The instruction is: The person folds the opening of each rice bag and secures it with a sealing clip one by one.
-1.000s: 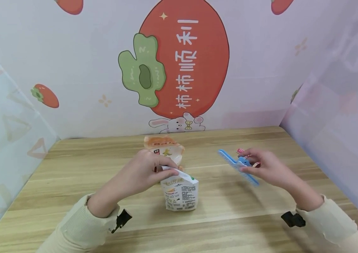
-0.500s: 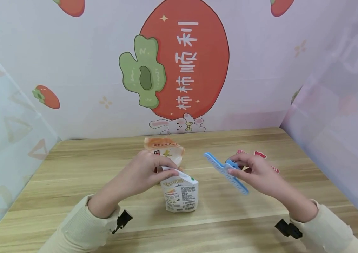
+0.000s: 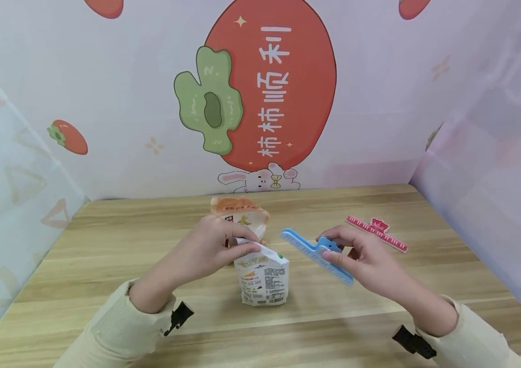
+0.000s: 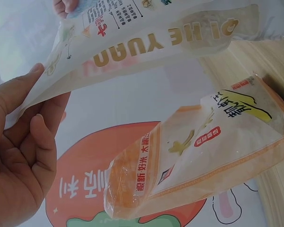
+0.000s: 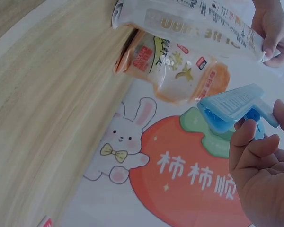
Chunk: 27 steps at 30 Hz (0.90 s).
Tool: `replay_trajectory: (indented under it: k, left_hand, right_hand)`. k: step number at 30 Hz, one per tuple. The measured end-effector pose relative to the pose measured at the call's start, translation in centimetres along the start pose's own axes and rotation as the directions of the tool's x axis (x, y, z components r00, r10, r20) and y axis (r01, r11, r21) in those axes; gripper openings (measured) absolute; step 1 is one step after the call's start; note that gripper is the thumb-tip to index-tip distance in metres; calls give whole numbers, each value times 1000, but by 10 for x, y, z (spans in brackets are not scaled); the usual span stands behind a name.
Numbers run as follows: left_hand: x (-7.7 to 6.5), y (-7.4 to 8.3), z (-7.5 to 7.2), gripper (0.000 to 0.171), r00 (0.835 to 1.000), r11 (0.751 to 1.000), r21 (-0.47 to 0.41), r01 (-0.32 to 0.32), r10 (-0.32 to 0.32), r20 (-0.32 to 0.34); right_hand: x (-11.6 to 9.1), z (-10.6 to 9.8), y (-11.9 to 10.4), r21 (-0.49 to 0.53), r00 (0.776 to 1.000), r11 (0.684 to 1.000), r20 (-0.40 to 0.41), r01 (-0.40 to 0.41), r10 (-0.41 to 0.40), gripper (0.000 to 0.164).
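My left hand (image 3: 207,253) pinches the folded top edge of a white printed food bag (image 3: 265,283), which stands upright on the table. In the left wrist view, thumb and fingers grip a corner of this bag (image 4: 161,49). My right hand (image 3: 366,260) holds a long blue sealing clip (image 3: 298,241) by its handle, between thumb and fingers. The clip is in the air, just right of the white bag and apart from it. The right wrist view shows the clip (image 5: 232,106) with its two long bars spread apart at one edge.
An orange and white food bag (image 3: 242,208) stands behind the white bag, partly hidden by my left hand. A red clip with a piano-key pattern (image 3: 377,228) lies on the wooden table (image 3: 150,327) at the back right. Printed cloth walls (image 3: 127,92) enclose the back and sides.
My right hand has carried the blue clip left, towards the white bag, bringing the red clip behind it fully into sight. The left hand and white bag have stayed in place.
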<state>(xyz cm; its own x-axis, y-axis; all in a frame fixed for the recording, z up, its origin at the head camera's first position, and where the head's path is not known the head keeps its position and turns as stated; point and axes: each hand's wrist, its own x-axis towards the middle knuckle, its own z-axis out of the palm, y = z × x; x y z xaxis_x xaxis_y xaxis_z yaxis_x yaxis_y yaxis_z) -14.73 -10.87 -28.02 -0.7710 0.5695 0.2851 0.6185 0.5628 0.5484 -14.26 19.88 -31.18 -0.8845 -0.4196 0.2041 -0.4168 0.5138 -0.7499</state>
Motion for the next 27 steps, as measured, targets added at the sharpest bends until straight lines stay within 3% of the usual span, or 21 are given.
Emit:
replay_trajectory:
  k: [17, 27]
  left_hand:
    - [0, 0, 0, 8, 999, 999, 27, -25, 26, -19]
    - [0, 1, 0, 8, 1000, 1000, 29, -10, 10, -16]
  right_hand:
    - [-6, 10, -9, -27, 998, 998, 12, 60, -60, 15]
    - [-8, 13, -11, -40, 994, 993, 1, 113, -113, 12]
